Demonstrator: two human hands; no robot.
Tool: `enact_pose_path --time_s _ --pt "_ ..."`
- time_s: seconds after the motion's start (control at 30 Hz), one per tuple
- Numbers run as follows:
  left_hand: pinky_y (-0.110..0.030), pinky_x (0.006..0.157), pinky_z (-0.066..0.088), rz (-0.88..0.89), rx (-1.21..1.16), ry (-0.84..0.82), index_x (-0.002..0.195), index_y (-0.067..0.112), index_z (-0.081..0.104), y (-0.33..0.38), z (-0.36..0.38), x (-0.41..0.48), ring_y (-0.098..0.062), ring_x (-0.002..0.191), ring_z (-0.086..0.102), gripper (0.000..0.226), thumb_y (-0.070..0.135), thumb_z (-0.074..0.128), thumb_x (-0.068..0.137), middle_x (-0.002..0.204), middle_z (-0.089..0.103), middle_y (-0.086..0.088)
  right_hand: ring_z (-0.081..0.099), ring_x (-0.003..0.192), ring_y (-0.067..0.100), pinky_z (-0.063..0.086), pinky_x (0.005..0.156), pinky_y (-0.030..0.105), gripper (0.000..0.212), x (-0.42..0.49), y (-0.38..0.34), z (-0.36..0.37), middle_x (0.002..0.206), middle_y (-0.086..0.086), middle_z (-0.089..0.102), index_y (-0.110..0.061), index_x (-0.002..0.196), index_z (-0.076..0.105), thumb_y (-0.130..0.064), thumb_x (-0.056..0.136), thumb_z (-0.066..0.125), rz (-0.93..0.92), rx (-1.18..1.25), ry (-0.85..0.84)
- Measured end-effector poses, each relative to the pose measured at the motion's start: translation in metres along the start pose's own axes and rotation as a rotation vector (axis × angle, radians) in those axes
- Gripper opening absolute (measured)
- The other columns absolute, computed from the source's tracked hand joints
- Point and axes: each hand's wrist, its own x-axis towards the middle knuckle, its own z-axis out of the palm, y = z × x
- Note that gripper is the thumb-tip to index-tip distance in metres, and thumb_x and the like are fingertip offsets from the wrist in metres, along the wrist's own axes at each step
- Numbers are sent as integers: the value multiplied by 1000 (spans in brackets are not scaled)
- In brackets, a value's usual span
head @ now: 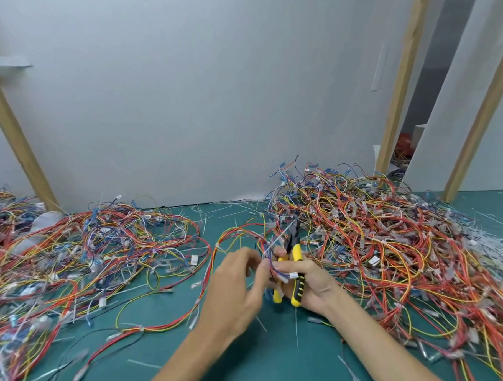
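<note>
Yellow-and-black handles of a pair of cutters [295, 268] sit in the right hand [308, 283], whose fingers are wrapped round them. The tool stands nearly upright, its dark head pointing away from the person toward the wall. The same hand also holds a small bundle of wires [273, 265], red, blue and white strands pressed against the near handle under the thumb, with a thin white strip sticking up out of the bundle beside the tool's head. The left hand [237, 282] is just beside it, blurred, with thumb and fingertips curled in at the bundle. Whether they actually pinch the strands cannot be told. Both hands are raised a little over a green surface [237, 362], roughly in the middle of the view, and both forearms come in from the lower edge. From the bundle a few red and yellow wires loop down to the left onto the green surface. A loose white strip [296, 333] lies below the right wrist. To the left spreads a flat, loose heap of wires [83, 255], mostly red, yellow, orange and blue. To the right rises a taller, denser heap [386, 239], mostly red and orange. White plastic offcuts [484, 238] are piled at that heap's far right edge. Behind everything stands a pale grey wall [190, 101], with a slanting wooden post [19, 140] at left and another wooden post [398, 90] at right.
</note>
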Motion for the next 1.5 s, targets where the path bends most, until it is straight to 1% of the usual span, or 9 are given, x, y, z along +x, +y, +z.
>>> enact_pose_path --time_s 0.2,0.43,0.6,0.73,0.93,1.07,1.23,1.33,1.5 --pt "-5 63 40 -414 -274 -38 83 33 64 1 3 -1 11 76 63 10 26 72 86 74 70 18 62 62 24 53 59 35 27 2 11 4 73 10 59 -13 84 49 3 73 68 -20 -247 36" --pt "-32 85 53 -703 -593 -50 93 10 65 -8 -11 5 -16 84 68 2 10 63 92 84 73 -6 69 69 27 51 60 34 34 5 14 8 64 5 57 -15 81 48 -1 64 74 -116 -275 185" --pt "-30 77 49 -766 -750 -31 93 7 61 -11 -27 14 -18 72 64 11 13 53 98 69 67 -5 56 53 21 48 50 30 35 8 14 9 59 6 53 -12 83 48 1 62 72 -137 -241 211" --pt "-28 68 47 -606 -434 -78 88 11 63 -22 -34 8 -15 59 60 13 17 56 97 64 64 -2 51 50 20 49 51 34 33 6 11 5 69 13 56 -10 85 52 2 63 73 -134 -225 155" --pt "-37 59 47 193 623 163 77 13 65 -41 -40 -5 -26 73 58 12 18 70 87 79 63 -1 50 51 19 47 53 33 26 8 11 3 68 9 56 -10 84 52 3 66 67 -100 -197 122" --pt "-40 96 35 436 719 296 74 17 62 -37 -44 5 -29 115 47 15 18 60 89 114 67 -4 49 50 20 46 53 32 25 9 12 4 68 11 51 -10 81 52 1 65 67 -78 -187 132" --pt "-50 110 37 531 548 13 89 9 61 -30 -50 19 -36 129 49 13 17 54 97 130 59 -11 49 50 20 46 52 33 25 10 13 2 66 12 55 -10 86 49 -2 67 64 -69 -182 136" --pt "-30 86 50 326 259 -54 89 8 60 -34 -54 19 -21 92 65 10 17 63 93 111 64 -3 50 52 21 47 53 34 36 10 14 1 70 15 53 -9 88 49 -3 59 71 -64 -196 139" --pt "-29 56 54 -307 -325 -16 91 16 58 -43 -35 -8 -15 54 68 11 16 69 89 69 69 -2 48 51 26 46 52 34 38 13 15 1 68 20 52 -8 80 53 -11 50 76 -100 -285 190"
